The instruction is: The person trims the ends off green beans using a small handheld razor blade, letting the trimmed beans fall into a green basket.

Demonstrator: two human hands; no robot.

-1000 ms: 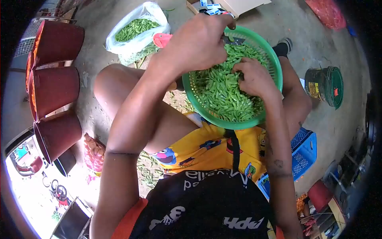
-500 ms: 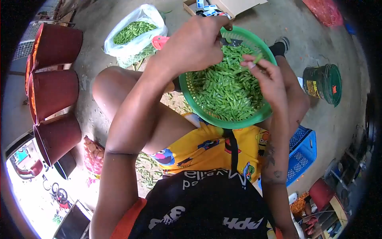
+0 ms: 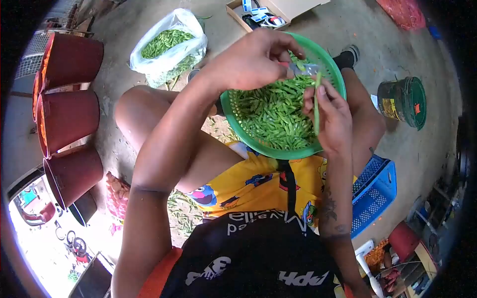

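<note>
My left hand (image 3: pixel 261 59) is closed around a knife; a bit of red shows by its fingers, and the rest of the handle is hidden. The knife's grey blade (image 3: pixel 309 69) points right, its tip close to the upper end of a long green bean (image 3: pixel 317 104). My right hand (image 3: pixel 330 109) pinches that bean upright between thumb and fingers. Below both hands sits a green plastic colander (image 3: pixel 290 154) in my lap. Many short cut bean pieces (image 3: pixel 278 116) fill it.
An open plastic bag (image 3: pixel 191 42) of cut beans stands ahead to the left. Nearby lie a cardboard box (image 3: pixel 298 7), a dark green bucket (image 3: pixel 402 102) and a blue crate (image 3: pixel 375 198). Red-brown tubs (image 3: pixel 69 116) line the left. Bean scraps (image 3: pixel 181 213) litter the floor.
My left hand has turned, bringing the blade right and down toward the bean. The right hand has lowered slightly, and its bean now stands upright and shows more of its length.
</note>
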